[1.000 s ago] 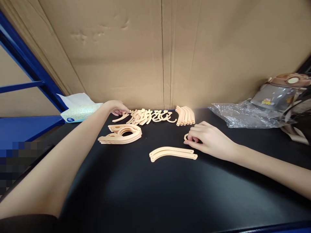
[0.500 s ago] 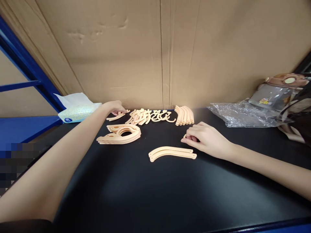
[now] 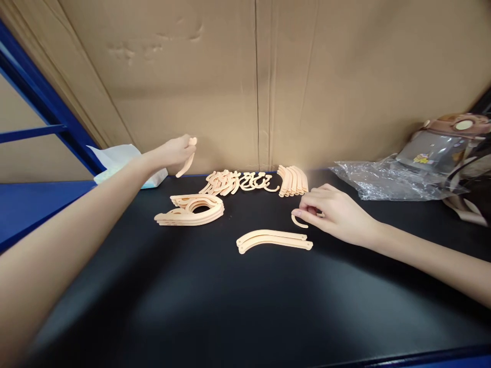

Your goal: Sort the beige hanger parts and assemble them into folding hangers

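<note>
My left hand is raised at the back left, its fingers closed on a peach plastic folding-hanger arm that hangs down below them. Over the table at right, my right hand pinches a small curved hanger hook, whose bent end shows under the fingertips. Two curved hanger arms lie side by side in front of that hand. A stack of folded hangers is at the left. Behind it lie a pile of loose hanger arms, several hooks and a neat row of arms.
A tissue pack sits behind my left forearm. At the right are a crumpled clear plastic bag, a bottle with a brown lid and a dark bag with straps. Cardboard walls the back of the black table.
My left hand has lifted a hanger arm up off the table at the back left. My right hand has shifted slightly, and more of its hook now shows.
</note>
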A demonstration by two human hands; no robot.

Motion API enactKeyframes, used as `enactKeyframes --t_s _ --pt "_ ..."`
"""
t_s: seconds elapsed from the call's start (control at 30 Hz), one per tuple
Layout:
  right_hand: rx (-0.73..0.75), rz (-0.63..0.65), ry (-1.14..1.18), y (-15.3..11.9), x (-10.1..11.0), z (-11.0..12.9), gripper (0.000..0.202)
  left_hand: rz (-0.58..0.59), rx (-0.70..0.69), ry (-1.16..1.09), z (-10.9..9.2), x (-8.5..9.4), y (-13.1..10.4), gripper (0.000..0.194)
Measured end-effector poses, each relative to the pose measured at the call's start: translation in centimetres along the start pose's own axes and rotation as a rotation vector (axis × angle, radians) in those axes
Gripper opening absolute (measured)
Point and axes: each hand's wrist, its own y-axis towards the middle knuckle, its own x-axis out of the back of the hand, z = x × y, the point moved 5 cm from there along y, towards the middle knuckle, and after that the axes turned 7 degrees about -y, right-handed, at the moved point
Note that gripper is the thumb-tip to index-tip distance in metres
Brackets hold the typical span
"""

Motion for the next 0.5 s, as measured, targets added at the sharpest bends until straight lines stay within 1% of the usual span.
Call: enactKeyframes --t_s 0.07,0.13,0.17,0.2,0.27,0.3,0.33,0.4,0.5 --pt "-0.045 0.013 0.110 0.3 0.2 0.0 0.033 0.003 -0.028 0.010 -2.6 -0.1 -0.9 0.023" --pt "-0.138 0.046 0.358 0.8 0.2 0.0 0.026 0.036 -0.052 0.020 -5.6 -1.2 -1.8 0.026" --pt "-0.197 0.066 0.509 1.1 0.1 0.0 0.025 0.037 -0.084 0.028 -7.3 -2.0 -2.4 0.023" --pt "-0.254 0.083 0.655 1.3 -0.1 0.1 0.027 0.042 -0.157 0.045 -9.1 -2.9 -3.0 0.019" --pt "-0.330 0.109 0.879 1.9 -0.5 0.4 0.032 0.121 -0.287 0.025 -12.3 -5.0 -4.4 0.014" --pt "-0.344 0.122 0.950 2.2 -0.6 0.6 0.033 0.151 -0.313 0.019 -13.4 -5.9 -5.1 0.015" --pt "-0.342 0.137 1.004 2.5 -0.8 0.8 0.032 0.169 -0.345 -0.006 -14.3 -6.7 -5.6 0.016" --pt "-0.319 0.164 1.074 2.9 -1.1 1.1 0.030 0.195 -0.377 -0.050 -15.3 -7.9 -6.4 0.018" --pt "-0.315 0.167 1.078 2.9 -1.5 0.9 0.025 0.207 -0.379 -0.127 -15.3 -8.8 -6.8 0.022"
